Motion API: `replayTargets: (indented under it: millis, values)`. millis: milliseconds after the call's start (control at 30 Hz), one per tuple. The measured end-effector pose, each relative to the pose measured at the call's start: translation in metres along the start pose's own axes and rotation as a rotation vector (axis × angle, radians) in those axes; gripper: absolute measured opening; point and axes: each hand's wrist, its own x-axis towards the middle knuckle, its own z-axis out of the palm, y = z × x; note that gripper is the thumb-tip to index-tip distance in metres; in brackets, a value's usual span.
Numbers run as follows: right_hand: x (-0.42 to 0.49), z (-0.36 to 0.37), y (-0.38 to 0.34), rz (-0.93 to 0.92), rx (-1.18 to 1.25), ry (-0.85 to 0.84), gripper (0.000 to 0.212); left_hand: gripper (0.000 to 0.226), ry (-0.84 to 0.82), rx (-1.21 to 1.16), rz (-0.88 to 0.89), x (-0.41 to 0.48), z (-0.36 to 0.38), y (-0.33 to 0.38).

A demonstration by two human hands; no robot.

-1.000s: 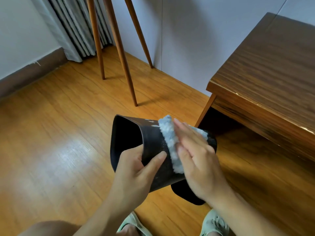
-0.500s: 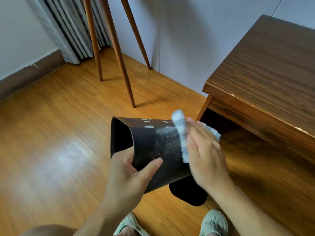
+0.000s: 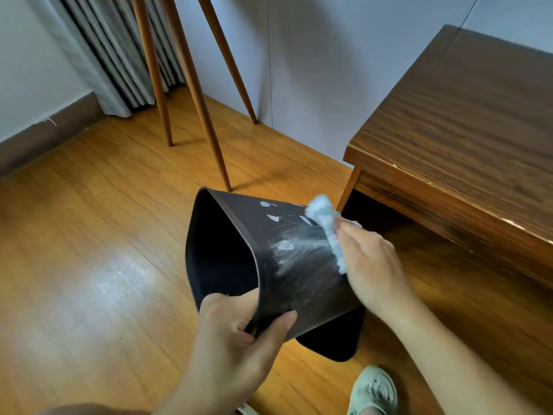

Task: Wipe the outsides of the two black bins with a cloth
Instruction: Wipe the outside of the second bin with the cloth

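A black bin is held on its side above the floor, its open mouth facing left. My left hand grips the bin's rim at the lower edge, thumb on the outside. White smears and spots mark the bin's upper side. My right hand presses a fluffy light-blue cloth against that side, near the bin's base end. A second black bin shows partly underneath, on the floor.
A dark wooden table stands at the right, its edge close to my right hand. Three slanted wooden legs rise behind the bin. Grey curtain hangs at the back left. Pale green slippers show below.
My right hand has slid the cloth rightwards along the bin toward its base, uncovering white smears. My left hand keeps its grip on the rim.
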Motion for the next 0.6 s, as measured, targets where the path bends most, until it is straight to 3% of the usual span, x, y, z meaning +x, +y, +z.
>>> replayTargets:
  millis: [100, 200, 267, 300, 400, 467, 533, 600]
  values:
    - [-0.007, 0.006, -0.001, 0.012, 0.064, 0.001, 0.038, 0.031, -0.056, -0.02, -0.002, 0.002, 0.003, -0.001]
    - [-0.035, 0.023, -0.027, -0.28, 0.174, -0.035, 0.044, 0.032, -0.081, -0.084, -0.005, 0.008, 0.007, 0.003]
    - [-0.036, 0.024, -0.026, -0.379, 0.168, -0.045, 0.045, 0.032, -0.076, -0.102, -0.01, 0.008, 0.006, 0.007]
    - [-0.03, 0.02, -0.019, -0.338, 0.155, -0.037, 0.045, 0.031, -0.083, -0.087, -0.012, 0.007, 0.004, 0.007]
    - [-0.006, 0.008, 0.006, 0.078, 0.077, -0.096, 0.041, 0.032, -0.121, -0.035, -0.03, 0.003, 0.001, 0.006]
    - [-0.002, 0.008, 0.01, 0.226, 0.019, -0.173, 0.041, 0.032, -0.162, -0.026, -0.04, 0.001, 0.005, 0.002]
    - [-0.01, 0.013, 0.001, 0.152, 0.084, -0.228, 0.042, 0.032, -0.214, -0.018, -0.049, 0.002, 0.009, 0.0]
    - [-0.022, 0.012, -0.015, -0.037, 0.237, -0.319, 0.042, 0.027, -0.219, -0.016, -0.031, 0.003, 0.011, -0.005]
